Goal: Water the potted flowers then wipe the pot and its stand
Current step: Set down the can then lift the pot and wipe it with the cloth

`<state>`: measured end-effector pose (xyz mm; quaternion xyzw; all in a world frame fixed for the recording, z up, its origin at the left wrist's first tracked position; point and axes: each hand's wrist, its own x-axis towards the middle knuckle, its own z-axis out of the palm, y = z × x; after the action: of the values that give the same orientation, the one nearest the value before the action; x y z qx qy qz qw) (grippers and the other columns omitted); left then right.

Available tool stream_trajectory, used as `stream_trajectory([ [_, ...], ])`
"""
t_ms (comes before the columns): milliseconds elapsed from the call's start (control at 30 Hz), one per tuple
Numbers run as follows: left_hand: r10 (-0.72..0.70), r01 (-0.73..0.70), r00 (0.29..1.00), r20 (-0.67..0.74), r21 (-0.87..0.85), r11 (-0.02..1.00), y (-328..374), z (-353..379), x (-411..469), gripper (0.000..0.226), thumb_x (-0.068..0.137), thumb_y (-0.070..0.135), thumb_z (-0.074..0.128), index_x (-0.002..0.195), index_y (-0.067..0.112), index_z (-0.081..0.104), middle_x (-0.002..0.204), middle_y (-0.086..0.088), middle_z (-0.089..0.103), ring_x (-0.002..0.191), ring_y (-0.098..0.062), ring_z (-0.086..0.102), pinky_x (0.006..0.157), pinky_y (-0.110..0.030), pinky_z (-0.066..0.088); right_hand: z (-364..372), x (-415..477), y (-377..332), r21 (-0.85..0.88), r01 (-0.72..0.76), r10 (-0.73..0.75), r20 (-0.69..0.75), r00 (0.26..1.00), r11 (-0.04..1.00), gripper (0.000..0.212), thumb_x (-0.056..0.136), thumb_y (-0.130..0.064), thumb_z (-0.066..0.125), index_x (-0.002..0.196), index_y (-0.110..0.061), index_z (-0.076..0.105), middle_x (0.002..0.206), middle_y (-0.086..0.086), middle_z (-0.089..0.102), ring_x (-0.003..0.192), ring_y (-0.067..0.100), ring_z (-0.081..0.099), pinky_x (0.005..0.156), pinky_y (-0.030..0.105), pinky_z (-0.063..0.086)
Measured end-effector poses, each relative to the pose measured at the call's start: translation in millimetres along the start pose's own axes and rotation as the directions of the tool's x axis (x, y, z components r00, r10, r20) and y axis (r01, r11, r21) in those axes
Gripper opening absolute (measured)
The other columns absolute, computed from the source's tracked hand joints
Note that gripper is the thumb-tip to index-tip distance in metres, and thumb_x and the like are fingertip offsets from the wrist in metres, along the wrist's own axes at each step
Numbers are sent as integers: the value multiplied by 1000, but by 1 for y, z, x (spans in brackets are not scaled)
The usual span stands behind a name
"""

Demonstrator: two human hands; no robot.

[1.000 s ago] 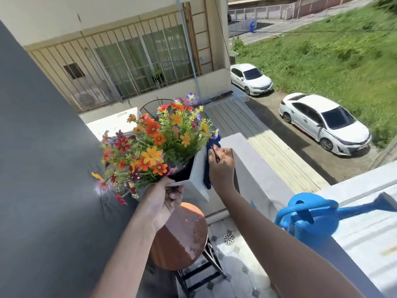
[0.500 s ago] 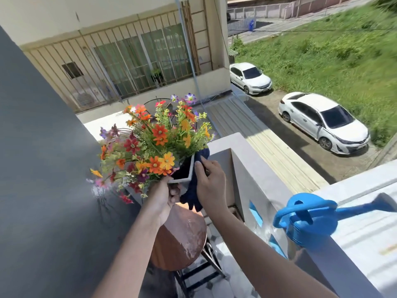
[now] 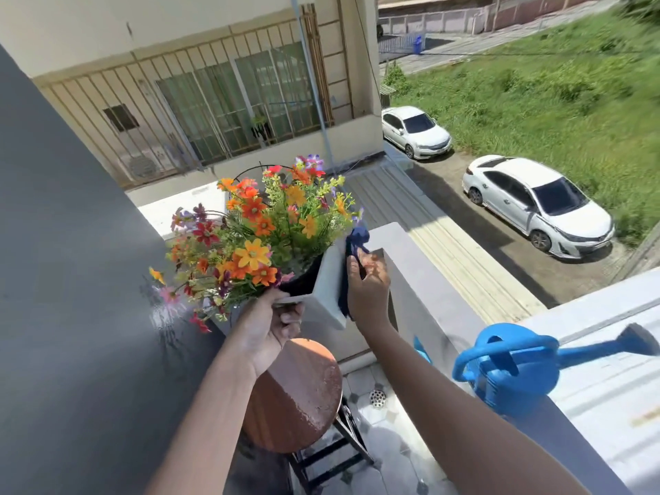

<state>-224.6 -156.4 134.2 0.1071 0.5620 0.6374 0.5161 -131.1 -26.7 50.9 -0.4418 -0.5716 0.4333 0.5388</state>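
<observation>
A white square pot [image 3: 326, 291] full of orange, red and yellow flowers [image 3: 257, 237] is lifted and tilted left above the round brown stool [image 3: 298, 391] that serves as its stand. My left hand [image 3: 269, 328] grips the pot's near rim from below. Against the pot's right side my right hand [image 3: 368, 285] presses a dark blue cloth [image 3: 353, 259]. The stool top looks wet and bare.
A blue watering can [image 3: 514, 369] stands on the white balcony ledge [image 3: 421, 291] at the right. A dark grey wall [image 3: 64, 280] closes the left side. Tiled floor with a drain [image 3: 377, 397] lies below. Two white cars are parked far below.
The pot rocked left and then back a little while staying lifted. My right hand slid the cloth along the pot's right side, down and then up again.
</observation>
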Motion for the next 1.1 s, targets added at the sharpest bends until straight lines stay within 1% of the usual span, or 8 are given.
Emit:
stream_trajectory([
  [67, 24, -24, 1000, -14, 9, 1000, 5, -1, 4, 25, 100, 8, 35, 83, 4, 53, 54, -7, 57, 36, -8, 37, 35, -18, 25, -4, -15, 4, -73, 95, -90, 71, 993, 993, 17, 97, -8, 60, 94, -15, 76, 87, 8, 60, 82, 16, 53, 75, 28, 41],
  [200, 60, -55, 994, -88, 58, 997, 3, -5, 15, 23, 100, 8, 37, 81, 6, 49, 53, -8, 58, 36, -9, 36, 35, -19, 26, -7, -39, -11, -141, 195, -173, 158, 972, 971, 17, 97, -8, 59, 102, 0, 74, 81, 6, 58, 75, 20, 50, 65, 23, 28],
  [300, 109, -87, 983, -146, 147, 985, -5, 1, 18, 21, 101, 9, 37, 85, 4, 51, 52, -6, 60, 36, -9, 37, 35, -20, 27, -6, -49, -27, -70, 132, -123, 124, 985, 989, 16, 98, -11, 58, 96, -3, 72, 79, 1, 47, 72, 14, 45, 66, 20, 27],
  [500, 125, -102, 986, -114, 194, 976, -5, 7, 10, 26, 99, 10, 37, 79, 5, 53, 51, -2, 55, 38, -8, 37, 38, -23, 24, -9, -39, -56, 135, 113, -123, 69, 990, 984, 20, 100, -12, 55, 108, -6, 72, 88, 6, 62, 85, 16, 57, 75, 21, 41],
  [733, 63, -43, 996, -60, 279, 959, 10, -1, -6, 31, 98, 4, 36, 74, 3, 54, 50, -11, 59, 35, -9, 42, 34, -20, 29, -12, 11, -50, 83, 36, -39, 38, 999, 996, 25, 98, -19, 50, 85, -2, 64, 82, -2, 56, 81, 15, 49, 76, 25, 35],
  [900, 78, -51, 995, -66, 340, 939, 16, -5, -9, 64, 95, 2, 35, 39, 8, 66, 45, -11, 56, 30, -7, 40, 31, -16, 29, -28, 34, -53, 170, -26, -11, 212, 977, 985, 23, 93, -12, 42, 72, -14, 54, 60, 3, 46, 59, 11, 40, 59, 30, 31],
  [1000, 81, -32, 991, -111, 388, 921, 19, -7, -7, 45, 93, 3, 36, 58, 4, 62, 44, -10, 56, 30, -7, 40, 31, -15, 28, -41, 43, -64, 90, -75, 37, 368, 929, 993, 49, 89, 2, 39, 53, -31, 49, 49, -17, 38, 51, 3, 31, 50, 23, 26],
  [1100, 64, 5, 989, -136, 457, 889, 26, -14, -7, 33, 92, 2, 36, 63, 3, 52, 41, -9, 55, 28, -8, 39, 32, -15, 26, -49, 51, -66, 64, -214, 153, 509, 847, 975, 35, 86, -6, 49, 55, -21, 47, 53, -3, 36, 50, 11, 31, 49, 23, 23],
])
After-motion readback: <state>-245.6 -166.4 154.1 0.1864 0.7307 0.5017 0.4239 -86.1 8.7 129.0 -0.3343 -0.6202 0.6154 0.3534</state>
